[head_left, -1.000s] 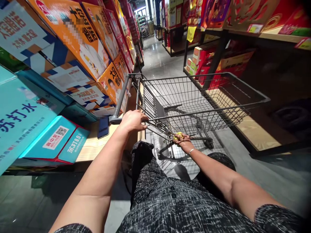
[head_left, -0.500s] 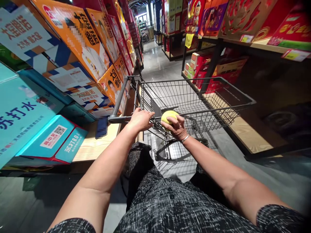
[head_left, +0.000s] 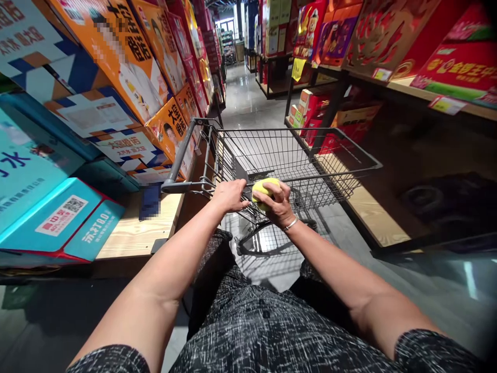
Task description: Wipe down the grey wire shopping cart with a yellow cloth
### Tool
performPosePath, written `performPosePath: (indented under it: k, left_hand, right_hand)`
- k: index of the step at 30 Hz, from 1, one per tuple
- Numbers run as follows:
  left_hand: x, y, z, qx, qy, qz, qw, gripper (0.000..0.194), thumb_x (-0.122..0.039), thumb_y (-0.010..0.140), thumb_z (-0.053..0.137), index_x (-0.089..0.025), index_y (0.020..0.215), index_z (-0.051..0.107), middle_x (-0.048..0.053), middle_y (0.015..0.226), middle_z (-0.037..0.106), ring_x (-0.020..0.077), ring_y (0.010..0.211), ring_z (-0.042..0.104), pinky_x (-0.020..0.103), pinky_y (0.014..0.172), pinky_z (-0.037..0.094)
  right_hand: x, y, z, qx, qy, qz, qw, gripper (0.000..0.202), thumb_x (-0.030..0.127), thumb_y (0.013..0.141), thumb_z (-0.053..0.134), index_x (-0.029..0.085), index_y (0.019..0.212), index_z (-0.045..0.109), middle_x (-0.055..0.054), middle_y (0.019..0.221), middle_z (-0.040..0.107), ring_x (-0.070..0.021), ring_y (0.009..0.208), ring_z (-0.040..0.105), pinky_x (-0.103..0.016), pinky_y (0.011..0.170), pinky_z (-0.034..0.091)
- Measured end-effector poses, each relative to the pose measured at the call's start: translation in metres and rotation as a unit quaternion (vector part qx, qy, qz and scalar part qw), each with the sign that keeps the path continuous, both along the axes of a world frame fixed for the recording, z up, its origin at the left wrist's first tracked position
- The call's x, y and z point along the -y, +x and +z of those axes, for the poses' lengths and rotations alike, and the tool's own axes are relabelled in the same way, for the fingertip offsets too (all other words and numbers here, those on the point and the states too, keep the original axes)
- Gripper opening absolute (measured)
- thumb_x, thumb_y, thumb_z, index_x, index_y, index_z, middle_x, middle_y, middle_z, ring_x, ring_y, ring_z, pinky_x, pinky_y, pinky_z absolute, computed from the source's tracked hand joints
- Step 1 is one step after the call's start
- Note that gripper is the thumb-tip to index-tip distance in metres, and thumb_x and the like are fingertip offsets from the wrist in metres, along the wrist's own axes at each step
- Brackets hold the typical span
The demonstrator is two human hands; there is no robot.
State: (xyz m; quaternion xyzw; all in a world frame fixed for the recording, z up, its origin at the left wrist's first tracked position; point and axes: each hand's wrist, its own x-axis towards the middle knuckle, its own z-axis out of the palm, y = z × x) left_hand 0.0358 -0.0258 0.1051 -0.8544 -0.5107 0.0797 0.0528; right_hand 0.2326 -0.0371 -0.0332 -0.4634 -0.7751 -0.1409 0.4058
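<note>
Cart (head_left: 328, 185) of dark wire stands on grey floor (head_left: 248, 111); at its near rail (head_left: 334, 173), the right grip (head_left: 278, 203) clasps a yellow wad (head_left: 261, 186) (material unclear). Just left, the left grip (head_left: 230, 197) lies over the rail, but I cannot tell whether it's closed. Farther left, a teal box (head_left: 58, 220) rests on a wooden shelf (head_left: 134, 225).

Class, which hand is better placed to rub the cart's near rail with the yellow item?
Probably the right hand: it clasps the yellow item close to the cart's near rail. The left hand is also by that rail, but without the yellow item.
</note>
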Motion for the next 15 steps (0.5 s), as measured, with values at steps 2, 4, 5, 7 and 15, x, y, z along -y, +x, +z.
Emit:
performPosePath:
  k: [2,4,5,7,15]
  left_hand:
    - [0.000,-0.001,-0.001,0.005,0.001,-0.002,1.000,0.042,-0.058,0.089,0.062,-0.021,0.109,0.055,0.010,0.111,0.074,0.0323,0.103,0.073,0.039,0.079,0.053]
    - [0.000,-0.002,-0.002,0.008,-0.001,-0.007,1.000,0.043,-0.060,0.090,0.060,-0.022,0.109,0.055,0.010,0.112,0.074,0.0323,0.103,0.073,0.039,0.079,0.053]
    - [0.000,-0.002,-0.002,0.008,-0.002,-0.008,1.000,0.043,-0.060,0.090,0.059,-0.022,0.110,0.055,0.010,0.112,0.075,0.0323,0.103,0.073,0.039,0.079,0.053]
    - [0.000,-0.003,-0.002,0.005,-0.003,-0.006,1.000,0.045,-0.062,0.090,0.058,-0.022,0.111,0.055,0.011,0.111,0.075,0.0326,0.103,0.073,0.039,0.079,0.053]
    - [-0.002,-0.007,-0.005,0.001,0.005,-0.011,1.000,0.054,-0.070,0.089,0.055,-0.022,0.113,0.057,0.011,0.109,0.076,0.0342,0.102,0.073,0.040,0.079,0.053]
  right_hand:
    - [-0.010,-0.003,0.027,0.005,-0.010,0.012,1.000,0.037,0.022,0.092,0.065,0.037,0.124,0.074,-0.004,0.140,0.056,-0.0297,0.133,0.039,-0.048,0.112,0.041]
    - [-0.018,0.008,0.041,0.021,-0.044,0.022,0.999,0.042,0.017,0.091,0.063,0.036,0.127,0.072,-0.004,0.143,0.056,-0.0289,0.129,0.044,-0.047,0.108,0.043]
    - [-0.021,0.019,0.043,0.028,-0.061,0.020,0.998,0.044,0.016,0.089,0.062,0.035,0.127,0.072,-0.005,0.143,0.056,-0.0286,0.127,0.046,-0.046,0.106,0.044]
    - [-0.024,0.052,0.042,0.033,-0.089,-0.004,0.996,0.049,0.012,0.084,0.063,0.034,0.126,0.073,-0.005,0.142,0.056,-0.0284,0.123,0.049,-0.045,0.100,0.045]
    - [-0.026,0.218,0.043,-0.019,-0.218,-0.237,0.947,0.062,0.003,0.069,0.063,0.028,0.124,0.076,-0.012,0.131,0.061,-0.0276,0.103,0.051,-0.042,0.080,0.038]
